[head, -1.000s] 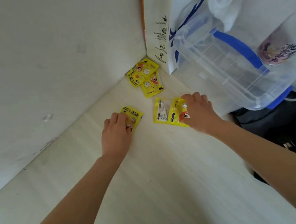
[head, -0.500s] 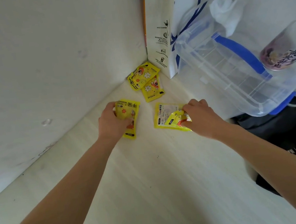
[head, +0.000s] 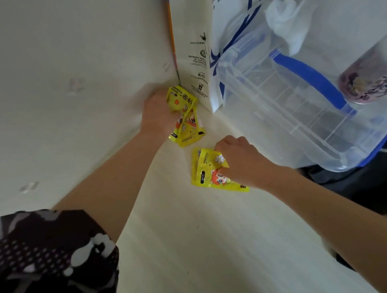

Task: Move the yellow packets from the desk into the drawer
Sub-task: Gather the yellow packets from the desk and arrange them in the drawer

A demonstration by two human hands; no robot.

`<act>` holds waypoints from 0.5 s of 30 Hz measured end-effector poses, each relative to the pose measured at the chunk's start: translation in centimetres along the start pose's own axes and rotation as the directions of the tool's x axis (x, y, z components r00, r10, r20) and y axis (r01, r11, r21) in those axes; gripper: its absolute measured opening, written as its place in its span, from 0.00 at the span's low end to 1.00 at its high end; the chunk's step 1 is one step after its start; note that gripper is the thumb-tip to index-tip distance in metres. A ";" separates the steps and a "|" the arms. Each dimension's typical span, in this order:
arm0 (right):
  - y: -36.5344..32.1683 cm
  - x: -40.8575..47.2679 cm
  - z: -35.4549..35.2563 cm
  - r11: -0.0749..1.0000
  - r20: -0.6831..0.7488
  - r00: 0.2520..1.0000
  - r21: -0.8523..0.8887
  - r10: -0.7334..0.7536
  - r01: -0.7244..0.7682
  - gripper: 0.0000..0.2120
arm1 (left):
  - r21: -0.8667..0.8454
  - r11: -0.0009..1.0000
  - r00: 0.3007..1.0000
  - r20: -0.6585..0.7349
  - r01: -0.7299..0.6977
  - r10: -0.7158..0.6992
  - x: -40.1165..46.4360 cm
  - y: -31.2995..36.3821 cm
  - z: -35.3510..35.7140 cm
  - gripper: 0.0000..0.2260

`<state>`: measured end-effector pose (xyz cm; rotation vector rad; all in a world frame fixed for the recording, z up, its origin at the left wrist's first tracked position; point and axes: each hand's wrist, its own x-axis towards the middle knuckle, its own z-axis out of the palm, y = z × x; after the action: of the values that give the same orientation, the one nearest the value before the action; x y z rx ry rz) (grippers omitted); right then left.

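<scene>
My left hand (head: 158, 112) grips a yellow packet (head: 181, 100) and holds it in the desk's back corner, over the yellow packets (head: 189, 134) that lie there against the wall. My right hand (head: 241, 159) pinches another yellow packet (head: 209, 171) with a cartoon face, lifted a little off the pale desk (head: 214, 254). The fingers of both hands curl round their packets. No drawer is in view.
A white paper coffee bag (head: 229, 31) stands in the corner. Beside it leans a clear plastic box with a blue handle (head: 300, 107), with a purple cup (head: 370, 74) to its right. A dark bag (head: 378, 195) lies beyond the desk's right edge.
My left hand has lifted its packet and carried it back to the corner pile. My right hand has closed on its packet and turned it upright. The camera has moved closer.
</scene>
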<state>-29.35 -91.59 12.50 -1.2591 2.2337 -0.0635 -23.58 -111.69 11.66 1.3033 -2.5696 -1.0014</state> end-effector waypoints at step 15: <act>0.5 -2.0 1.7 0.989 0.059 0.998 0.142 0.029 -0.037 0.25 | 0.246 0.964 0.994 0.078 -0.098 0.081 -6.5 -2.8 0.7 0.20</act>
<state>-28.06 -89.35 11.81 -1.1335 2.1597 -0.1702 -17.78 -107.64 10.72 1.2083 -2.8537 -0.7377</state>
